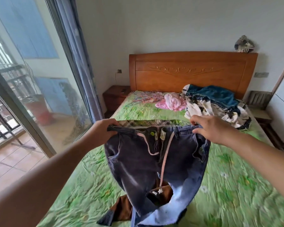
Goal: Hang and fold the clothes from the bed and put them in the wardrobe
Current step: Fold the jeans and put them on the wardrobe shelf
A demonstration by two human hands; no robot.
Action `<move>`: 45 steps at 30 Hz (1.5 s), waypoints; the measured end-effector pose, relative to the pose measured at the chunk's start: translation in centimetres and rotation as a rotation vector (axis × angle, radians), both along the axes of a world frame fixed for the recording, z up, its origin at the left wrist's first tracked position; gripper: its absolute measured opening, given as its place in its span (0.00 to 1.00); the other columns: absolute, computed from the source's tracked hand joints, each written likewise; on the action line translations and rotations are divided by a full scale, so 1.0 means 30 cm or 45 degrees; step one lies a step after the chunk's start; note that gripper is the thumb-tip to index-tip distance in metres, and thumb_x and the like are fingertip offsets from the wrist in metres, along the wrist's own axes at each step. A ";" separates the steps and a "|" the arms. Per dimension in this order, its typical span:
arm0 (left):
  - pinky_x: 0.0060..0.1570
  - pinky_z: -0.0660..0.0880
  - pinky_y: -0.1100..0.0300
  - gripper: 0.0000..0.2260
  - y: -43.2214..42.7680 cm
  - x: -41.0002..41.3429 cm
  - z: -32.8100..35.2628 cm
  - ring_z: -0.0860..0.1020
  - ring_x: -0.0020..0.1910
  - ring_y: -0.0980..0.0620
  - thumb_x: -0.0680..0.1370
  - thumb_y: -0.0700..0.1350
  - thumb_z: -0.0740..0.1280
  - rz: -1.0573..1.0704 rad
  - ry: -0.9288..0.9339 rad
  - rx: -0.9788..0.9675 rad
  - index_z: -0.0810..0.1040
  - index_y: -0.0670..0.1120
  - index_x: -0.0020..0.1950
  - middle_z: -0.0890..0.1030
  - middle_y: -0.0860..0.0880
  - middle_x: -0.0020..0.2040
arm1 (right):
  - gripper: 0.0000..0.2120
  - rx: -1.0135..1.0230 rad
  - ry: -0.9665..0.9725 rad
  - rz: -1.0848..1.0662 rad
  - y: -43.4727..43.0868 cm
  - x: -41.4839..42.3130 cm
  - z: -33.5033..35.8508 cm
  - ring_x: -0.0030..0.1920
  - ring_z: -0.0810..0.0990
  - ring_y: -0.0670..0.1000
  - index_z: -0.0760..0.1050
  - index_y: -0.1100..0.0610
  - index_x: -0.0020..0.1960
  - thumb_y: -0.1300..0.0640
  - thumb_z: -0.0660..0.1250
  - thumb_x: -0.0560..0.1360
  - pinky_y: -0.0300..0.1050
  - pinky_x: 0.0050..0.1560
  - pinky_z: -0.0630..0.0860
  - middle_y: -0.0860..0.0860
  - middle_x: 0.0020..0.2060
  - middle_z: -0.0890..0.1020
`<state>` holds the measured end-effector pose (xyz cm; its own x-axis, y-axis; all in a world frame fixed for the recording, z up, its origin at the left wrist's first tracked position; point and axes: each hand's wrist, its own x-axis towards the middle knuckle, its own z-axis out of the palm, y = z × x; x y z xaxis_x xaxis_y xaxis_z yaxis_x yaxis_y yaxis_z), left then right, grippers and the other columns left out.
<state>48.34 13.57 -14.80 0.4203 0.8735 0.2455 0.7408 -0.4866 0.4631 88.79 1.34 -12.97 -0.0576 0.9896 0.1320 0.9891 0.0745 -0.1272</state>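
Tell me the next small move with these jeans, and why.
Probably bring the waistband ends together, folding the jeans leg over leg: the left hand and right hand each grip one end, and the legs hang spread, trailing onto a brown garment on the bed.

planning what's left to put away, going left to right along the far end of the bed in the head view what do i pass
wooden nightstand → pile of wire hangers → pink garment → heap of teal and white clothes
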 end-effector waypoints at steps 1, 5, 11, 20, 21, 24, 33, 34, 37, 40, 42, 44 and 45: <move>0.40 0.72 0.61 0.09 0.001 -0.016 0.011 0.78 0.40 0.59 0.74 0.39 0.75 -0.016 0.010 0.028 0.83 0.51 0.50 0.82 0.55 0.41 | 0.19 -0.025 -0.025 -0.010 -0.019 -0.011 0.000 0.46 0.79 0.54 0.70 0.48 0.68 0.50 0.69 0.79 0.45 0.44 0.74 0.54 0.57 0.80; 0.41 0.71 0.60 0.05 -0.008 -0.065 0.041 0.78 0.41 0.52 0.74 0.40 0.75 -0.094 0.061 0.101 0.82 0.49 0.47 0.80 0.53 0.41 | 0.22 -0.113 -0.106 -0.060 -0.083 -0.080 0.003 0.59 0.79 0.59 0.66 0.43 0.74 0.51 0.66 0.81 0.54 0.57 0.79 0.55 0.67 0.75; 0.34 0.71 0.60 0.06 -0.046 -0.144 0.079 0.75 0.37 0.48 0.77 0.40 0.71 -0.159 0.060 0.125 0.75 0.45 0.44 0.78 0.49 0.38 | 0.17 -0.029 0.059 -0.198 -0.186 -0.185 0.023 0.51 0.80 0.58 0.70 0.45 0.65 0.54 0.69 0.79 0.53 0.51 0.78 0.53 0.56 0.79; 0.30 0.66 0.58 0.04 -0.085 -0.186 0.195 0.69 0.31 0.49 0.75 0.38 0.69 -0.253 -0.011 -0.023 0.74 0.41 0.44 0.75 0.46 0.35 | 0.09 0.251 0.268 -0.460 -0.378 -0.265 0.091 0.38 0.78 0.57 0.70 0.49 0.46 0.50 0.70 0.78 0.51 0.40 0.74 0.55 0.36 0.79; 0.30 0.66 0.58 0.05 -0.087 -0.183 0.217 0.68 0.31 0.50 0.74 0.37 0.69 -0.269 -0.030 0.010 0.74 0.41 0.43 0.74 0.47 0.34 | 0.09 0.301 0.298 -0.481 -0.401 -0.268 0.110 0.39 0.78 0.58 0.70 0.49 0.46 0.50 0.70 0.78 0.52 0.41 0.75 0.55 0.37 0.79; 0.34 0.69 0.56 0.06 -0.103 -0.151 0.274 0.71 0.33 0.49 0.70 0.36 0.69 -0.428 0.108 0.180 0.74 0.44 0.42 0.76 0.48 0.35 | 0.08 0.382 0.300 -0.519 -0.471 -0.268 0.167 0.36 0.76 0.55 0.71 0.50 0.48 0.50 0.69 0.78 0.51 0.41 0.73 0.53 0.38 0.79; 0.49 0.76 0.54 0.20 -0.227 0.101 0.248 0.76 0.52 0.50 0.79 0.40 0.59 -0.624 0.762 0.592 0.71 0.58 0.67 0.75 0.51 0.51 | 0.10 0.297 0.010 -0.453 -0.647 -0.211 0.206 0.52 0.80 0.60 0.79 0.53 0.60 0.56 0.67 0.80 0.51 0.50 0.75 0.57 0.52 0.82; 0.50 0.76 0.53 0.18 -0.248 0.125 0.244 0.77 0.53 0.50 0.78 0.40 0.59 -0.617 0.744 0.531 0.73 0.57 0.64 0.77 0.52 0.51 | 0.10 0.268 -0.006 -0.445 -0.664 -0.196 0.202 0.53 0.80 0.60 0.79 0.53 0.61 0.56 0.66 0.81 0.50 0.50 0.74 0.56 0.54 0.82; 0.49 0.77 0.51 0.11 -0.318 0.205 0.247 0.77 0.49 0.50 0.74 0.42 0.61 -0.654 0.712 0.341 0.74 0.56 0.50 0.78 0.52 0.47 | 0.09 0.189 -0.007 -0.471 -0.707 -0.134 0.186 0.52 0.80 0.59 0.78 0.54 0.60 0.53 0.65 0.81 0.49 0.47 0.72 0.57 0.53 0.82; 0.46 0.76 0.50 0.03 -0.386 0.295 0.247 0.75 0.42 0.50 0.71 0.49 0.62 -0.734 0.742 0.237 0.68 0.56 0.43 0.76 0.53 0.41 | 0.09 0.161 0.051 -0.555 -0.760 -0.039 0.170 0.45 0.78 0.58 0.76 0.53 0.57 0.49 0.65 0.81 0.48 0.41 0.69 0.57 0.45 0.81; 0.44 0.76 0.51 0.07 -0.439 0.364 0.238 0.76 0.41 0.51 0.74 0.57 0.65 -0.777 0.774 0.212 0.71 0.55 0.45 0.76 0.54 0.41 | 0.09 0.154 0.082 -0.573 -0.807 0.032 0.160 0.37 0.76 0.54 0.76 0.53 0.55 0.48 0.66 0.81 0.47 0.36 0.67 0.53 0.38 0.79; 0.45 0.75 0.53 0.11 -0.498 0.438 0.227 0.76 0.42 0.53 0.77 0.62 0.66 -0.815 0.760 0.190 0.76 0.56 0.49 0.77 0.54 0.43 | 0.07 0.167 0.141 -0.580 -0.861 0.101 0.153 0.30 0.73 0.50 0.75 0.52 0.51 0.49 0.67 0.80 0.45 0.32 0.65 0.50 0.30 0.74; 0.46 0.75 0.53 0.12 -0.527 0.478 0.223 0.76 0.44 0.53 0.78 0.62 0.66 -0.825 0.733 0.186 0.77 0.55 0.52 0.78 0.54 0.44 | 0.06 0.178 0.182 -0.585 -0.889 0.138 0.150 0.28 0.72 0.50 0.74 0.52 0.50 0.49 0.67 0.80 0.45 0.31 0.64 0.49 0.28 0.72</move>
<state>62.68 -2.23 -8.11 0.9155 0.3968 -0.0667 0.3978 -0.9175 0.0027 92.92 -25.31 -8.47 0.4085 0.8806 0.2400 0.8971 -0.3388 -0.2835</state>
